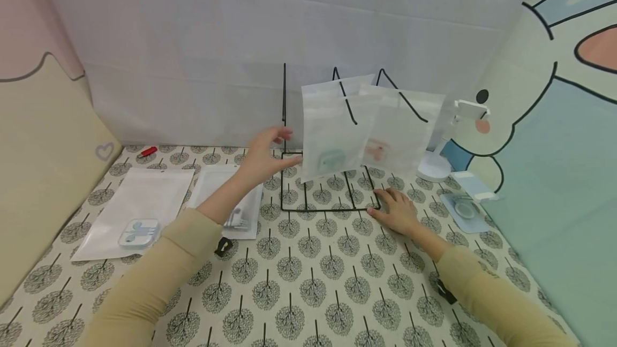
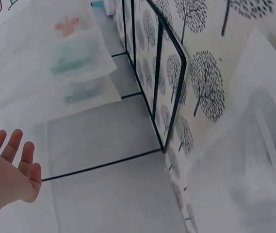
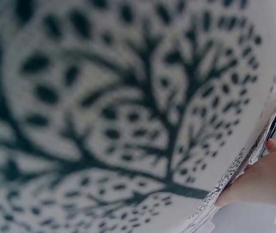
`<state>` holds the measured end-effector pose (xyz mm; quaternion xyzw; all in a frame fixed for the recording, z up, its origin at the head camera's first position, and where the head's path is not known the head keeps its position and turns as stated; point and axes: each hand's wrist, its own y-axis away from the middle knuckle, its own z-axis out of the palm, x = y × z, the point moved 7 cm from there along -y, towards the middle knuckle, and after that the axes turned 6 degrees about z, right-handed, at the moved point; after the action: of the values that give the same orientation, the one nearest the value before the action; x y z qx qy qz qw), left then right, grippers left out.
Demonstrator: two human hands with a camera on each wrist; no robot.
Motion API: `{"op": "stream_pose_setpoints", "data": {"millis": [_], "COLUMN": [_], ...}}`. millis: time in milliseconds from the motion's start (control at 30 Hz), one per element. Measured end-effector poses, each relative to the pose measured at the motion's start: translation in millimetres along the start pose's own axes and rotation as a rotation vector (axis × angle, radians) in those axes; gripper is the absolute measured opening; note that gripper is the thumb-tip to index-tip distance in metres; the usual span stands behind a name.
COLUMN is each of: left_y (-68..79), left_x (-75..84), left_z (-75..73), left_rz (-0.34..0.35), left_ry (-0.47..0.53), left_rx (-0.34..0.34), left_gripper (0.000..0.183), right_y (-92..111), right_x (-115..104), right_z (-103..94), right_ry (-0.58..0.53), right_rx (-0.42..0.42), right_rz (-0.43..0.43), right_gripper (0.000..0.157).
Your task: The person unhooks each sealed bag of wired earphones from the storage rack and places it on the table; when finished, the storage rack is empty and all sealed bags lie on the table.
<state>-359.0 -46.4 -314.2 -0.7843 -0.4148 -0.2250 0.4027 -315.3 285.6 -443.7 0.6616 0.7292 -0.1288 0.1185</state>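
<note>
White cloth [image 1: 193,42] behind a tree-patterned table [image 1: 332,293]

The table stands between two walls with big cartoon prints, one at the left [image 1: 38,149] and one at the right [image 1: 569,186]. Near the cloth, a black wire rack [image 1: 332,210] rests on the table. Its middle prong [image 1: 344,95] and right prong [image 1: 404,96] carry frosted bags. The middle bag [image 1: 332,127] shows a green shape through its front, and the right bag [image 1: 412,127] shows an orange one.

The left hand [image 1: 262,159] is raised beside the left prong [image 1: 284,90]. Its thumb is widely apart from the fingers, and it has hold of nothing. The thumb tip is very near the edge of the middle bag; whether they touch, I cannot tell. The right hand [image 1: 397,212] is low, at the front right corner of the wire rack, with thumb and fingers spread apart and loosely bent. It touches the base wire, without a visible firm grip.

On the left side of the table lies a large white bag [image 1: 154,191] with an earphone case [image 1: 140,233]. Next to it is a smaller bag [image 1: 217,175], partly covered by the left forearm. A small red object [image 1: 148,151] lies farther back. At the right are a white stand [image 1: 434,167] and a pale blue packet [image 1: 464,212] with something round.
</note>
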Motion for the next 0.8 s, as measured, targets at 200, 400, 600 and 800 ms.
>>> {"op": "stream_pose_setpoints", "data": {"millis": [200,400,600,800], "left_y": [-15.7,-20.9,-19.7,-18.6], "left_x": [4.7,-0.4,-0.4,4.9], "left_z": [30.1,52.4,66.9,68.4], "left_rz": [0.007,-0.061,-0.04,-0.028], "left_ry": [0.089,0.131,0.236,0.319], "left_rx": [0.025,0.081,0.154,0.173], "left_gripper": [0.067,0.057,0.04,0.031], "right_y": [-1.2,-1.3,1.1,-0.7], "right_x": [-0.3,-3.0,-4.2,-5.1], "right_z": [3.6,2.6,4.3,3.0], "right_ry": [0.001,0.009,0.001,-0.004], "right_rx": [-0.006,0.01,0.013,0.019], "right_rz": [0.003,-0.014,-0.011,-0.013], "right_gripper": [0.067,0.065,0.065,0.065]}}
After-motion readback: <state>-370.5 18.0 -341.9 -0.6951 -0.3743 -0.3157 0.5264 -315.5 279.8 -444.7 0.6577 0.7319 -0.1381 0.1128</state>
